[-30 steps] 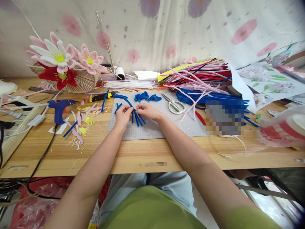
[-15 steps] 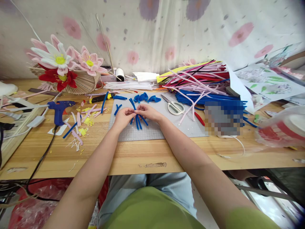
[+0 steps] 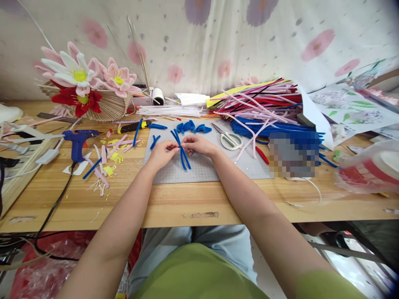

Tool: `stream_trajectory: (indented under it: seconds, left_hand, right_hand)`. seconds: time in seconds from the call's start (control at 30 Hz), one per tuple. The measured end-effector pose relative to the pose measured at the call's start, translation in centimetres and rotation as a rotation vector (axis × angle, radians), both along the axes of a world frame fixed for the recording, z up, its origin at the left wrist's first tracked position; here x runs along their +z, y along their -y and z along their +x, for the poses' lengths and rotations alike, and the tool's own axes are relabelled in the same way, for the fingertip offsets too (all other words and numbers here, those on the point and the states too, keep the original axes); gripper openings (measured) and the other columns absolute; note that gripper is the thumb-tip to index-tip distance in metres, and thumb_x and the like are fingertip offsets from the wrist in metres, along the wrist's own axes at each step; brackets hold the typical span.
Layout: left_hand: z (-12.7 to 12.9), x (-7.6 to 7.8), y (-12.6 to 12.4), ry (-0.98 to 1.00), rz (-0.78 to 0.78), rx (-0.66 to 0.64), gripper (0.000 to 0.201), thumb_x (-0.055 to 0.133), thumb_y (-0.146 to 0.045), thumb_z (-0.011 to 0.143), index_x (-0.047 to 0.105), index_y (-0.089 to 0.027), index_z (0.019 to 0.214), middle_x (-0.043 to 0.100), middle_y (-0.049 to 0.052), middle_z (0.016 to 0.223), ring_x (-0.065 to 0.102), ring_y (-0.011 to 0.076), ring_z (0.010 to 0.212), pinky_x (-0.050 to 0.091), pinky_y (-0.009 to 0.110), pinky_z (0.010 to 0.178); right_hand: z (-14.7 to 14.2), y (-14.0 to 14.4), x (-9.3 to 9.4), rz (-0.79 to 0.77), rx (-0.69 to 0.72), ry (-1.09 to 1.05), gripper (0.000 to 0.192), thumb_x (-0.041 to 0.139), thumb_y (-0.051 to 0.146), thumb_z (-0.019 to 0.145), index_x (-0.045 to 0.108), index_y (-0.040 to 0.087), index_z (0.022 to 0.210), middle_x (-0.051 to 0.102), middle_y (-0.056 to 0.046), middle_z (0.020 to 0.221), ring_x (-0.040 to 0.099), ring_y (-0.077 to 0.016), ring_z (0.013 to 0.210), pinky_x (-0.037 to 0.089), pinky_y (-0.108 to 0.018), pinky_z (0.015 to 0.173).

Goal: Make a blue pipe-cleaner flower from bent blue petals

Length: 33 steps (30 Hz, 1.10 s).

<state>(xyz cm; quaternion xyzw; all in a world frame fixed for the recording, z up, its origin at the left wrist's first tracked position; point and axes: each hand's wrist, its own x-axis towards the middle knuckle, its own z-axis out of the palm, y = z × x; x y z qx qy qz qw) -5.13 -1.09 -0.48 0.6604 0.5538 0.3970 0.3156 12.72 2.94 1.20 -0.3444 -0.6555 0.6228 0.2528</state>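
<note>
Where a flower-print cloth hangs behind it, the wooden table carries a grey cutting mat; over that mat, left hand and right hand pinch a blue pipe-cleaner bundle, fingers closed. No writing is legible.

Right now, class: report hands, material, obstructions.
Left hand and right hand both pinch blue pipe cleaners. Over grey mat. Scissors clear, alongside.

Scissors, glue gun, flowers
</note>
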Motion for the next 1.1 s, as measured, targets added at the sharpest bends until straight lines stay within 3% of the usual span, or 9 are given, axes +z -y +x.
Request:
stream_trajectory:
  seconds: [0.17,0.37,0.5,0.73,0.93,1.1]
  left_hand:
    - [0.6,-0.2,0.0,0.098,-0.064,0.01,0.02,0.064,-0.034,0.067,0.069,-0.018,0.077,0.064,0.002,0.063,0.054,0.0131,0.054,0.044,0.027,0.057]
    - [1.0,0.4,0.4,0.019,-0.037,0.033,0.018,0.062,-0.031,0.068,0.069,-0.018,0.079,0.064,0.0,0.063,0.056,0.0126,0.055,0.043,0.025,0.057]
    - [1.2,0.9,0.7,-0.051,0.016,0.059,0.014,0.061,-0.028,0.068,0.068,-0.018,0.073,0.064,0.0,0.063,0.057,0.0134,0.06,0.044,0.026,0.061]
    - [1.3,0.6,0.5,0.008,0.038,0.145,0.011,0.06,-0.024,0.067,0.066,-0.016,0.071,0.066,0.001,0.067,0.058,0.013,0.061,0.046,0.026,0.063]
    - [1.3,0.6,0.5,0.003,0.039,0.171,0.014,0.06,-0.023,0.066,0.068,-0.016,0.076,0.066,0.003,0.069,0.059,0.0137,0.062,0.047,0.027,0.064]
    - [1.4,0.6,0.6,-0.097,0.062,0.158,0.016,0.059,-0.023,0.067,0.069,-0.017,0.077,0.067,0.003,0.07,0.059,0.0146,0.064,0.046,0.027,0.064]
  right_hand:
    - [-0.6,0.2,-0.2,0.093,-0.016,-0.01,0.034,0.064,0.046,0.068,0.049,0.016,0.069,0.048,0.005,0.059,0.044,-0.006,0.051,0.037,-0.019,0.045]
    - [-1.4,0.0,-0.9,0.171,-0.163,-0.083,0.039,0.066,0.048,0.063,0.043,0.017,0.06,0.042,0.006,0.054,0.038,-0.0055,0.05,0.03,-0.02,0.045]
    - [-1.9,-0.2,-1.4,0.152,-0.179,-0.133,0.04,0.068,0.047,0.061,0.043,0.017,0.06,0.043,0.006,0.054,0.037,-0.0058,0.051,0.028,-0.02,0.047]
    - [-2.1,-0.1,-1.2,0.188,-0.279,-0.101,0.038,0.068,0.044,0.061,0.04,0.019,0.066,0.041,0.007,0.056,0.039,-0.0065,0.052,0.033,-0.02,0.048]
    - [-2.3,-0.5,-1.7,0.083,-0.412,-0.137,0.04,0.07,0.035,0.057,0.04,0.02,0.08,0.051,0.008,0.057,0.049,-0.009,0.053,0.041,-0.022,0.052]
    - [-2.8,-0.4,-2.1,0.211,-0.508,-0.159,0.035,0.066,0.027,0.06,0.041,0.021,0.083,0.051,0.009,0.056,0.05,-0.0086,0.053,0.041,-0.023,0.057]
